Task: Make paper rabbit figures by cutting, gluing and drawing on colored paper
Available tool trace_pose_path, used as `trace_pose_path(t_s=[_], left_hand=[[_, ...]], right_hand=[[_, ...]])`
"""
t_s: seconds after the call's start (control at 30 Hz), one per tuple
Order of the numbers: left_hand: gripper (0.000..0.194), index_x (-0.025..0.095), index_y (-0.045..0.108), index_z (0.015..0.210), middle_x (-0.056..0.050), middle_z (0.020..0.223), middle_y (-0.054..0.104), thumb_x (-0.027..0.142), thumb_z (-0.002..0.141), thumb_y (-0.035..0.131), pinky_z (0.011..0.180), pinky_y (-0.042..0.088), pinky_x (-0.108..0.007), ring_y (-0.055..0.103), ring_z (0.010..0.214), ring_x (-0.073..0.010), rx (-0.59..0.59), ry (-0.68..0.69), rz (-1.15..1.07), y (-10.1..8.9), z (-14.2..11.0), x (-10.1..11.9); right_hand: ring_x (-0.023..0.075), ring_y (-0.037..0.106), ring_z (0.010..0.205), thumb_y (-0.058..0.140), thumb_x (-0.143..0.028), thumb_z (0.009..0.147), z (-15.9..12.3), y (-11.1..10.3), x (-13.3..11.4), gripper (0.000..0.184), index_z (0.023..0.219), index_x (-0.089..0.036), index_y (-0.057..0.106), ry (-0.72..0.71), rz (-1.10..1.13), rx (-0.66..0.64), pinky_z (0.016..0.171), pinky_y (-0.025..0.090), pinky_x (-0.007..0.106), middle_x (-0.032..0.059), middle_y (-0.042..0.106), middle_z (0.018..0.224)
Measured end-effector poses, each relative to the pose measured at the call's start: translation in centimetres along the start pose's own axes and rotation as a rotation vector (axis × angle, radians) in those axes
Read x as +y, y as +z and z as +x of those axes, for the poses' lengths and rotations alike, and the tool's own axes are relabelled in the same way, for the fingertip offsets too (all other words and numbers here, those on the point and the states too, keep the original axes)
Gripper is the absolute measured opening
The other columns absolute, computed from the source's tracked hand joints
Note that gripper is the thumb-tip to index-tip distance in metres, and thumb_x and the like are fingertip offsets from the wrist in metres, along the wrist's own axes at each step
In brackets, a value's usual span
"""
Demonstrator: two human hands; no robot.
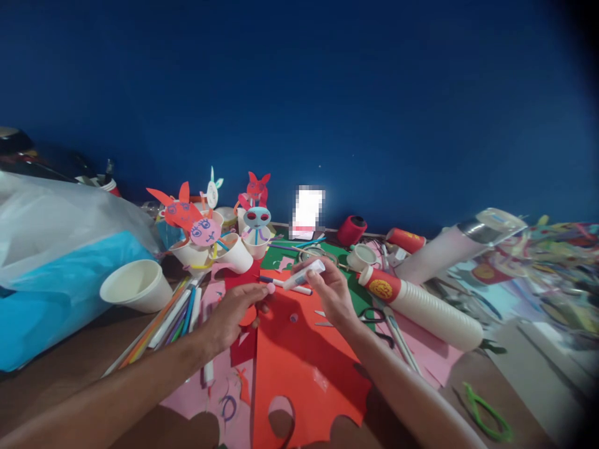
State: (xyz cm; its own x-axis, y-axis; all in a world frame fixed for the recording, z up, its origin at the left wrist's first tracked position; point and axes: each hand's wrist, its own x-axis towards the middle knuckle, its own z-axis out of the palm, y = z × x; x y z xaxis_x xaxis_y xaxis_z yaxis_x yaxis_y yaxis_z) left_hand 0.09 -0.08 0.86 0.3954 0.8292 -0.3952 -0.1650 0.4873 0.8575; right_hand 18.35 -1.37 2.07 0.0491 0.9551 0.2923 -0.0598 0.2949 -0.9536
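My right hand (328, 288) is closed around a small white glue tube (304, 274), held tilted with its tip pointing left. My left hand (238, 310) pinches a tiny pink piece (271, 288) between thumb and fingers, just left of the tube's tip. Both hands hover over a red paper sheet (299, 368) with round cut-outs along its near edge. A white marker (286, 285) lies on the sheet just beyond my fingers.
Paper-cup figures with red, pink and blue faces (219, 227) stand behind. An empty white cup (135, 285) lies at left beside coloured straws (173, 318). A stack of cups (421, 305) and scissors (393, 330) lie to the right. A blue plastic bag (56, 268) fills the left.
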Motion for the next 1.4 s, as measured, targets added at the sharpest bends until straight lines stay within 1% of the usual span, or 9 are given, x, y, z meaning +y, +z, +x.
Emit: trace_pose_path(t_s=[0.23,0.5,0.63,0.73,0.87,1.0,1.2,1.33,1.4], left_hand=[[0.021,0.014,0.067,0.080,-0.003,0.071,0.060,0.030,0.066,0.065,0.040,0.031,-0.018,0.053,0.056,-0.0100,0.006,-0.034,-0.095,-0.4,0.4,-0.7],[0.022,0.014,0.066,0.076,-0.002,0.065,0.060,0.031,0.063,0.069,0.040,0.031,-0.017,0.052,0.057,-0.0104,0.102,-0.057,-0.112,0.1,0.4,-0.2],[0.020,0.015,0.066,0.075,-0.002,0.072,0.062,0.030,0.063,0.069,0.040,0.032,-0.018,0.052,0.058,-0.0097,0.123,-0.071,-0.122,0.1,0.3,-0.1],[0.019,0.014,0.066,0.076,-0.003,0.076,0.062,0.030,0.064,0.068,0.041,0.033,-0.017,0.052,0.060,-0.0090,0.115,-0.082,-0.120,0.0,0.1,0.1],[0.019,0.014,0.066,0.078,-0.003,0.077,0.061,0.028,0.064,0.068,0.041,0.033,-0.016,0.051,0.060,-0.0083,0.136,-0.098,-0.110,0.1,0.1,0.3],[0.021,0.015,0.066,0.078,-0.003,0.077,0.060,0.029,0.063,0.069,0.042,0.033,-0.016,0.050,0.061,-0.0083,0.135,-0.111,-0.094,0.1,0.2,0.3],[0.020,0.016,0.066,0.081,-0.003,0.083,0.060,0.030,0.067,0.066,0.046,0.037,-0.017,0.050,0.064,-0.0088,0.139,-0.117,-0.099,0.0,0.2,0.4],[0.022,0.016,0.065,0.084,-0.004,0.081,0.060,0.028,0.067,0.066,0.044,0.035,-0.017,0.050,0.064,-0.0097,0.137,-0.112,-0.107,-0.1,0.3,0.4],[0.021,0.015,0.065,0.084,-0.004,0.079,0.060,0.026,0.067,0.066,0.043,0.034,-0.018,0.050,0.063,-0.0100,0.125,-0.093,-0.120,-0.1,0.3,0.3]], right_hand=[[0.0181,0.060,0.077,0.062,-0.040,0.074,-0.5,0.5,-0.3,0.022,0.083,-0.020,0.061,-0.009,-0.072,0.038,0.068,0.051,0.031,0.0044,0.064,0.083],[0.0137,0.063,0.065,0.061,-0.037,0.075,0.4,-0.3,2.4,0.026,0.093,-0.018,0.059,0.385,0.443,0.108,0.055,0.053,0.023,0.0040,0.067,0.083],[0.0161,0.063,0.069,0.054,-0.033,0.078,0.7,-0.7,2.3,0.027,0.101,-0.019,0.056,0.381,0.436,0.093,0.056,0.051,0.026,0.0036,0.066,0.081],[0.0148,0.061,0.064,0.044,-0.024,0.079,1.1,-1.8,1.5,0.018,0.094,-0.020,0.054,0.273,0.229,-0.038,0.056,0.047,0.025,-0.0003,0.061,0.070],[0.0104,0.051,0.056,0.042,-0.014,0.074,1.0,-3.1,0.1,0.014,0.078,-0.019,0.055,0.248,-0.392,-0.377,0.054,0.038,0.021,-0.0040,0.053,0.062],[0.0126,0.053,0.065,0.041,-0.014,0.076,0.4,-2.9,-0.6,0.019,0.085,-0.018,0.057,0.212,-0.924,-0.637,0.059,0.035,0.022,0.0003,0.060,0.072],[0.0204,0.059,0.073,0.040,-0.018,0.079,0.4,-2.6,-1.1,0.025,0.101,-0.017,0.052,0.192,-1.401,-0.591,0.060,0.033,0.026,0.0076,0.065,0.082],[0.0233,0.059,0.076,0.039,-0.012,0.080,-0.4,-2.4,-0.1,0.021,0.095,-0.015,0.054,0.173,-1.595,-0.600,0.067,0.035,0.031,0.0110,0.063,0.082],[0.0249,0.057,0.085,0.039,-0.009,0.081,-1.1,-2.3,0.9,0.021,0.094,-0.014,0.055,0.077,-1.648,-0.638,0.075,0.035,0.036,0.0130,0.061,0.089]])
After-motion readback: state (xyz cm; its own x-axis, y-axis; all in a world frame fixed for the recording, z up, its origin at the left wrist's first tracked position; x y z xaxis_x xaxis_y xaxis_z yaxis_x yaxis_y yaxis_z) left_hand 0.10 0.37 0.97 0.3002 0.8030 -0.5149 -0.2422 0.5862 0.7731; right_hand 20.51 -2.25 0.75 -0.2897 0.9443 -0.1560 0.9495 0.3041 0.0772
